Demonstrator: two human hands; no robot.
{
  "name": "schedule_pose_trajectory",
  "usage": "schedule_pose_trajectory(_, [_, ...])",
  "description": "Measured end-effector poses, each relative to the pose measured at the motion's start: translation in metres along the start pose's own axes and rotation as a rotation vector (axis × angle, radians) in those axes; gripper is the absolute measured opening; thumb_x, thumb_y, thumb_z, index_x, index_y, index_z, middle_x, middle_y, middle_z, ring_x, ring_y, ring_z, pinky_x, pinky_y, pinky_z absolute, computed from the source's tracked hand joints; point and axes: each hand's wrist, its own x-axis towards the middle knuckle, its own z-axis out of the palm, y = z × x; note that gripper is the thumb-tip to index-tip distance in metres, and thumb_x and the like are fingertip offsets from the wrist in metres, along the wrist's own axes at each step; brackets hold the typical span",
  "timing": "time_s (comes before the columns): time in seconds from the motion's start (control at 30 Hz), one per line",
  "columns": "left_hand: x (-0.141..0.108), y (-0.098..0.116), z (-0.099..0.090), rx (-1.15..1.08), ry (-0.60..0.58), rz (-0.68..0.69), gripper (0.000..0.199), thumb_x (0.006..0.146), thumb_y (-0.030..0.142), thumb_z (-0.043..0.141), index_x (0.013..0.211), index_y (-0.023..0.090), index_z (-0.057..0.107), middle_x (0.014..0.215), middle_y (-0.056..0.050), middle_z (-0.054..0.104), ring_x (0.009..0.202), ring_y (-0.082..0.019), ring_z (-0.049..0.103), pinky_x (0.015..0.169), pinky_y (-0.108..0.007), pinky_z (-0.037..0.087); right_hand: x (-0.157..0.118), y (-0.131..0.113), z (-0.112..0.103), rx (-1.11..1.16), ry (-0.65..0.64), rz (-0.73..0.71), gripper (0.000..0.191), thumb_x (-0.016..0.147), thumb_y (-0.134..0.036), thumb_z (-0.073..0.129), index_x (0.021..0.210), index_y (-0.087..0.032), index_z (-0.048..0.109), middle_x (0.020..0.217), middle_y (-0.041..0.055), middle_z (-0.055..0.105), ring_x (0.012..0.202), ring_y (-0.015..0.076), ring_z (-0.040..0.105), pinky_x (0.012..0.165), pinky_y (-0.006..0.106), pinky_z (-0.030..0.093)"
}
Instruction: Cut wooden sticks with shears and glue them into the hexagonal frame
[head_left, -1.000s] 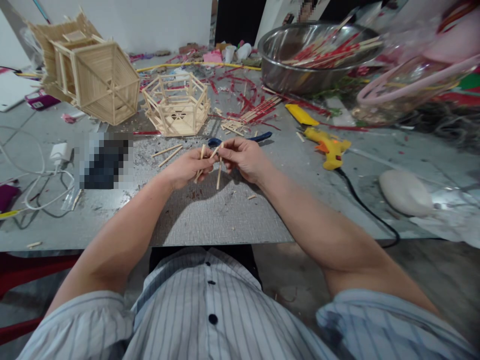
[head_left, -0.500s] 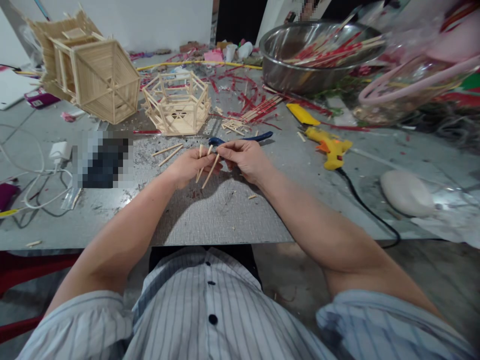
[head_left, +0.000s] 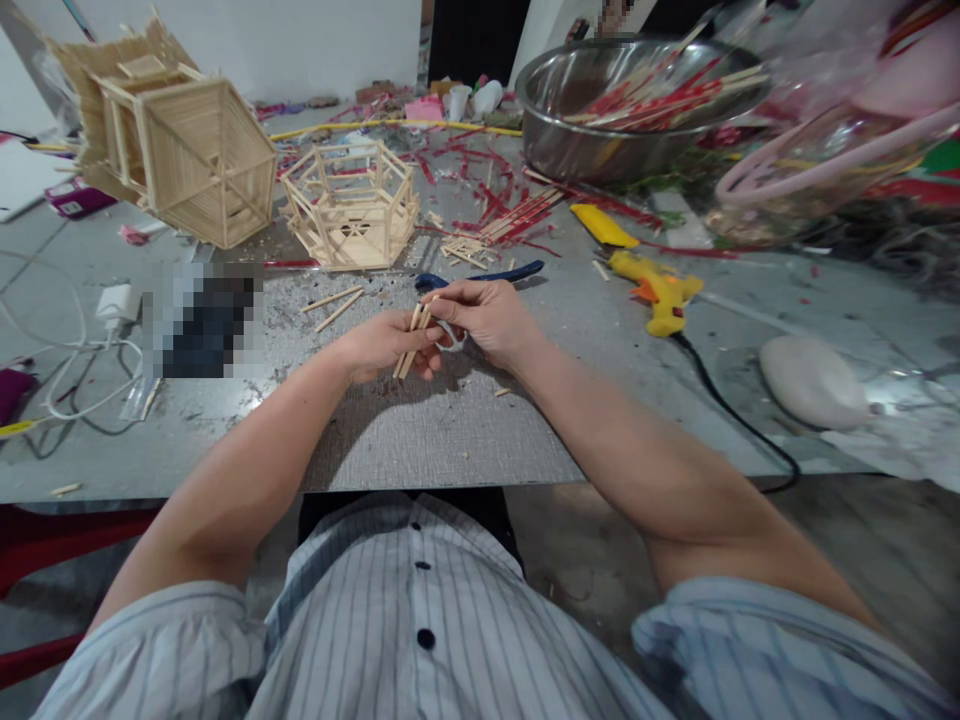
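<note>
My left hand (head_left: 384,343) pinches a few short wooden sticks (head_left: 411,345), held side by side and slanting above the table. The fingertips of my right hand (head_left: 484,315) are closed at the upper ends of these sticks. Between the two hands shows a pale, curved, ring-like thing (head_left: 451,337); what it is I cannot make out. Two loose sticks (head_left: 339,310) lie left of my hands. Just behind my right hand lies a blue-handled tool (head_left: 517,272), its head partly hidden. Beyond it stands a six-sided stick frame (head_left: 352,215).
A larger stick lantern-like model (head_left: 202,160) lies tilted at back left. To the right are a yellow glue gun (head_left: 664,290) with a black cord, a steel bowl (head_left: 555,150) of red-marked sticks, and a white rounded object (head_left: 810,380). Red scraps (head_left: 491,195) litter the back.
The stick in my right fingers has moved left against the others, so they now lie nearly parallel. The pale ring-like thing has come into sight between my hands.
</note>
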Motion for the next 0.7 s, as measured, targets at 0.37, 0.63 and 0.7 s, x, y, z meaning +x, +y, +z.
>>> schedule_pose_trajectory(0.37, [0.007, -0.012, -0.008, -0.108, -0.136, 0.045, 0.024, 0.086, 0.033, 0.066, 0.09, 0.01, 0.059, 0.075, -0.004, 0.068, 0.065, -0.011, 0.067, 0.065, -0.026, 0.05, -0.001, 0.001, 0.0, -0.007, -0.004, -0.027, 0.031, 0.068, -0.046, 0.077, 0.08, -0.019, 0.071, 0.063, -0.0021, 0.062, 0.046, 0.0066, 0.044, 0.044, 0.024, 0.037])
schedule_pose_trajectory(0.63, [0.014, -0.017, -0.007, 0.068, -0.075, 0.357, 0.028, 0.081, 0.039, 0.07, 0.08, 0.012, 0.068, 0.075, -0.005, 0.069, 0.077, -0.015, 0.065, 0.086, -0.034, 0.049, -0.012, -0.012, 0.003, -0.116, -0.072, -0.192, 0.022, 0.074, -0.044, 0.073, 0.077, -0.022, 0.07, 0.081, 0.0, 0.061, 0.057, 0.0096, 0.054, 0.053, 0.028, 0.046])
schedule_pose_trajectory(0.7, [0.013, -0.016, -0.007, 0.149, -0.04, 0.356, 0.025, 0.084, 0.036, 0.066, 0.079, 0.011, 0.068, 0.077, -0.007, 0.07, 0.081, -0.016, 0.066, 0.087, -0.035, 0.049, -0.012, -0.012, 0.003, -0.213, -0.04, -0.275, 0.015, 0.075, -0.04, 0.073, 0.075, -0.025, 0.072, 0.081, 0.0011, 0.062, 0.07, 0.0136, 0.059, 0.067, 0.031, 0.05])
